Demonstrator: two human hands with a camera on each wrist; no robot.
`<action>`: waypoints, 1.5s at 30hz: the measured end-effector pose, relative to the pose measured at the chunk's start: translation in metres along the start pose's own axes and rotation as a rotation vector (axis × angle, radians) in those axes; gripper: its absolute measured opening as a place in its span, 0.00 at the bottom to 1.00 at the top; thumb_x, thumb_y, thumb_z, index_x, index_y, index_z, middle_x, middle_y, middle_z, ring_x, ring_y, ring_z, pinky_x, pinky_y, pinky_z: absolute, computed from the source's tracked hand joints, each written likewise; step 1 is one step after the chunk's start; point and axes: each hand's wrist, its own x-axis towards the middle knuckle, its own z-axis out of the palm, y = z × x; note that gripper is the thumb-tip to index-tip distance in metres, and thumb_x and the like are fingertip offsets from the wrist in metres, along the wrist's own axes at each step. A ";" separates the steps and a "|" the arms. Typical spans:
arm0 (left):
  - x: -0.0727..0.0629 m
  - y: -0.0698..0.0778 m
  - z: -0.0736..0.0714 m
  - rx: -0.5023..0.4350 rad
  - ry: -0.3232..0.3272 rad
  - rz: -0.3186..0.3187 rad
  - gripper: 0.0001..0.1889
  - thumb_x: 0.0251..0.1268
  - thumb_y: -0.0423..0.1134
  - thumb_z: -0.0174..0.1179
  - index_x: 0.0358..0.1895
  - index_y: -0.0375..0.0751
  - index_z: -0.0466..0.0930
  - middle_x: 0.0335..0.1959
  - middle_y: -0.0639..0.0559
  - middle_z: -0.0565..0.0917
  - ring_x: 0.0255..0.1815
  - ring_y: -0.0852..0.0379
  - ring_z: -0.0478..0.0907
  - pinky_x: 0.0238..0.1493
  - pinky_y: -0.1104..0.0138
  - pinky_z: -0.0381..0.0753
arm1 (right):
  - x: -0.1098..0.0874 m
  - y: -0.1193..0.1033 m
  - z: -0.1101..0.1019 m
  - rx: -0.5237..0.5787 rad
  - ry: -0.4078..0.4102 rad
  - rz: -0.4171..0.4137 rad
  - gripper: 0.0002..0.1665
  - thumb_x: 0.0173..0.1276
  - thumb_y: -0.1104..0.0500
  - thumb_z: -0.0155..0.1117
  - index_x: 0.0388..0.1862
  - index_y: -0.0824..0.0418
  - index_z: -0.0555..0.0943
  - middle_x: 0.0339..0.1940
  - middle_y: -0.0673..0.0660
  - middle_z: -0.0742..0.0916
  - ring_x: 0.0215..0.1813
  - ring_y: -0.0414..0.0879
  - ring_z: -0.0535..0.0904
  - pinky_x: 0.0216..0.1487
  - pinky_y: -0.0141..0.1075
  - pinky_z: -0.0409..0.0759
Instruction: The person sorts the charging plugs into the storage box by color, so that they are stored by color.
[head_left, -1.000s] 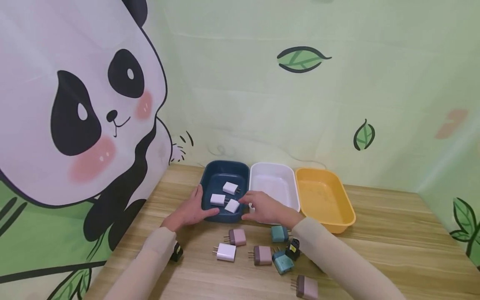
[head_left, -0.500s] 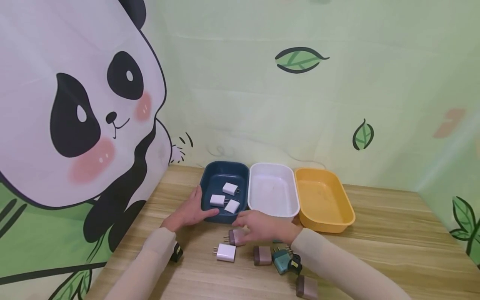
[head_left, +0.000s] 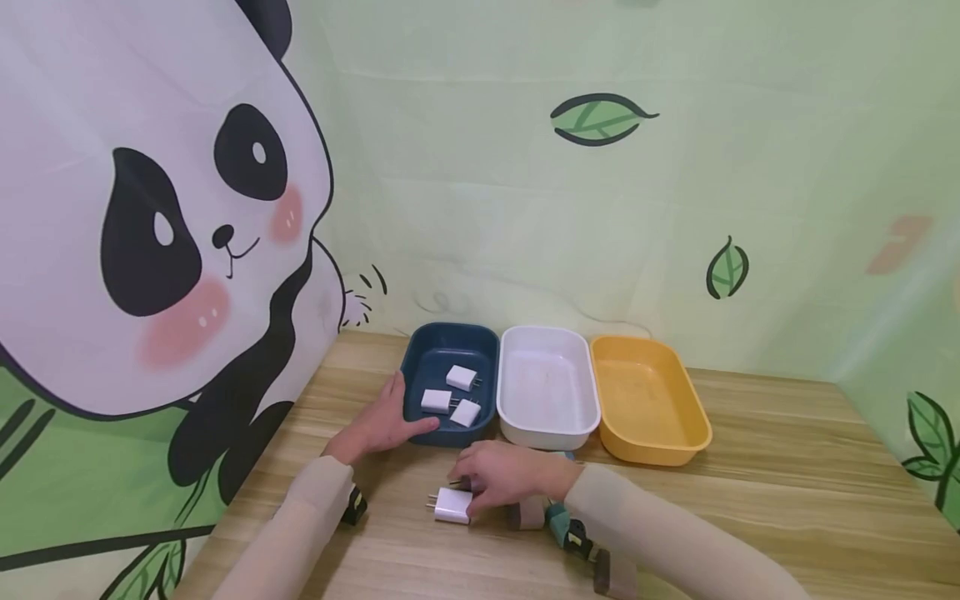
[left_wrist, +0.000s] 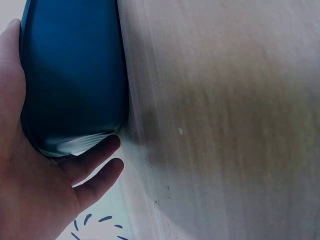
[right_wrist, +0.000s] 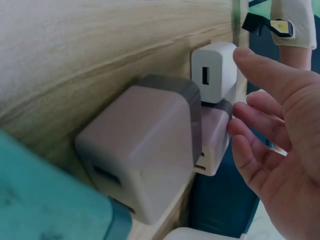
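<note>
Three white plug chargers lie in the dark blue tray (head_left: 442, 350); one is the charger (head_left: 461, 377) farthest back. My left hand (head_left: 378, 423) rests against that tray's near left corner, thumb along the front rim. In the left wrist view its fingers (left_wrist: 97, 185) extend beside the blue wall. My right hand (head_left: 510, 473) reaches low over the table, its thumb at the edge of a loose white charger (right_wrist: 215, 70). Its other fingers are loosely bent close to a pink-and-brown charger (right_wrist: 214, 135), mostly hidden under the hand in the head view.
A white tray (head_left: 547, 429) and a yellow tray (head_left: 652, 450) stand to the right of the blue one. Another pink charger (right_wrist: 145, 145), a teal charger (right_wrist: 55, 195) and a further pink charger (head_left: 617, 575) lie under or near the right forearm. A panda-print cloth backs the table.
My right hand has come away from the blue tray, down towards the front, to the loose white charger. The left hand has stayed at the tray.
</note>
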 end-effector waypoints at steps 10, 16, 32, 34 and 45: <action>0.000 0.002 -0.002 -0.009 0.002 0.019 0.61 0.54 0.66 0.59 0.73 0.27 0.31 0.74 0.32 0.39 0.72 0.37 0.49 0.67 0.48 0.55 | 0.006 -0.002 0.004 -0.070 0.000 -0.036 0.27 0.56 0.46 0.72 0.52 0.55 0.82 0.43 0.45 0.84 0.41 0.34 0.72 0.41 0.21 0.68; -0.002 0.004 -0.002 -0.005 -0.007 0.009 0.62 0.53 0.67 0.59 0.73 0.28 0.31 0.74 0.32 0.39 0.71 0.37 0.50 0.66 0.47 0.56 | 0.008 -0.002 0.009 -0.081 -0.010 -0.042 0.27 0.56 0.44 0.72 0.52 0.54 0.82 0.45 0.43 0.84 0.42 0.35 0.70 0.39 0.21 0.67; -0.001 0.002 -0.001 -0.006 -0.004 0.000 0.62 0.53 0.67 0.59 0.73 0.29 0.30 0.74 0.33 0.39 0.71 0.37 0.51 0.66 0.47 0.57 | 0.011 -0.006 0.014 -0.091 -0.044 -0.048 0.30 0.54 0.42 0.73 0.55 0.51 0.81 0.47 0.40 0.83 0.42 0.36 0.68 0.39 0.22 0.66; -0.001 0.002 0.000 -0.006 -0.004 -0.003 0.62 0.53 0.68 0.59 0.73 0.29 0.30 0.74 0.33 0.39 0.71 0.37 0.51 0.66 0.47 0.57 | 0.011 -0.007 0.014 -0.083 -0.047 -0.036 0.30 0.53 0.42 0.73 0.55 0.51 0.81 0.47 0.40 0.83 0.42 0.36 0.67 0.39 0.22 0.66; 0.000 0.000 0.000 -0.008 -0.001 0.003 0.62 0.53 0.67 0.59 0.73 0.28 0.30 0.74 0.32 0.39 0.71 0.37 0.50 0.66 0.47 0.56 | 0.011 -0.011 0.015 -0.138 -0.045 -0.054 0.26 0.55 0.47 0.72 0.53 0.52 0.81 0.42 0.42 0.83 0.42 0.35 0.70 0.39 0.21 0.67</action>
